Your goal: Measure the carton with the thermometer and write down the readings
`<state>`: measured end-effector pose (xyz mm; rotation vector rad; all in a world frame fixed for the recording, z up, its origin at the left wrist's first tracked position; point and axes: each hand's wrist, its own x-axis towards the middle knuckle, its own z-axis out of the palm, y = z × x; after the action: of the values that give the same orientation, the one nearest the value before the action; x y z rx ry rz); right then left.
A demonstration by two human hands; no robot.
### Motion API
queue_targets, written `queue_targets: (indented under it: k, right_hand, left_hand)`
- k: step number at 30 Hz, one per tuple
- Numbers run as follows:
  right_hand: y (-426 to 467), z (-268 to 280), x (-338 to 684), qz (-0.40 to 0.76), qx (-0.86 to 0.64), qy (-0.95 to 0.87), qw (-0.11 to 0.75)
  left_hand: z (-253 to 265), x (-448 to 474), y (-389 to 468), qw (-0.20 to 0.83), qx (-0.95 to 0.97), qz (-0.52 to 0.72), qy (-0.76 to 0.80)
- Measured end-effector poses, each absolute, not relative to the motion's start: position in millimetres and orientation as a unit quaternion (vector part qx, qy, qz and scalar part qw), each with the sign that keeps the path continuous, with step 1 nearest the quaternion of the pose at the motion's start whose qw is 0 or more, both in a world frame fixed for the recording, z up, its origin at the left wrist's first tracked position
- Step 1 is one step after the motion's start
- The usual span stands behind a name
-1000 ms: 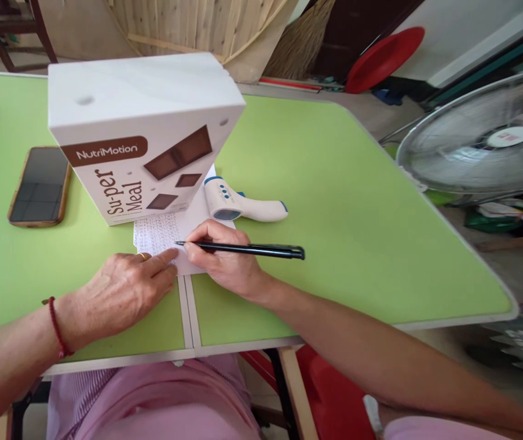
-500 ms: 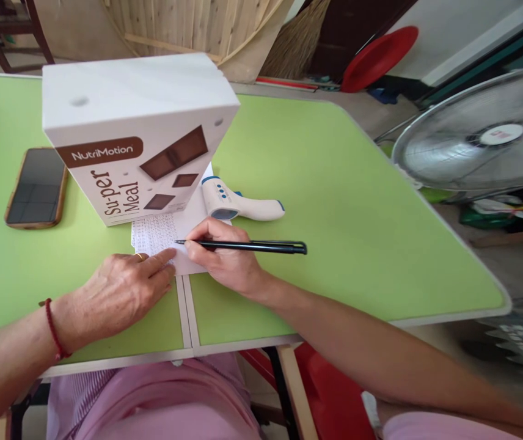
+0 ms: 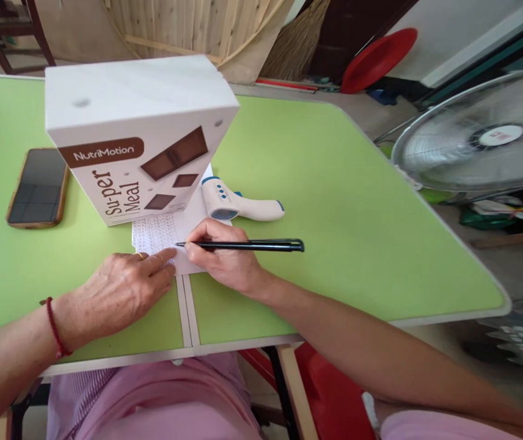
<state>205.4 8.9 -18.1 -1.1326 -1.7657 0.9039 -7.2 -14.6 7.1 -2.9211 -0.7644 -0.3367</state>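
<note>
My right hand is closed around a black pen, whose tip meets a sheet of paper covered on its left part with dense handwriting. Flat on the lower left of that paper lies my left hand, fingers stretched toward the pen tip, a ring on one finger and a red cord at the wrist. A white NutriMotion box stands upright on the far part of the sheet and hides some of it. Beside the box, a white and blue infrared thermometer rests partly on the paper.
A phone in a brown case lies left of the box on the green folding table. Past the table's right edge stands a large fan. A red round stool or basin and a straw broom are behind.
The pen has tilted very slightly in my right hand, its tip a little lower on the paper. My left hand stays in place.
</note>
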Motion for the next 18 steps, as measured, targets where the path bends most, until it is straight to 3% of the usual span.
queue_targets:
  k: [18]
  right_hand:
    - [11.4,-17.0,205.8,0.342,-0.455,-0.707,0.421]
  left_hand:
    - [8.7,-8.5,-13.6,0.046,-0.96,-0.111,-0.252]
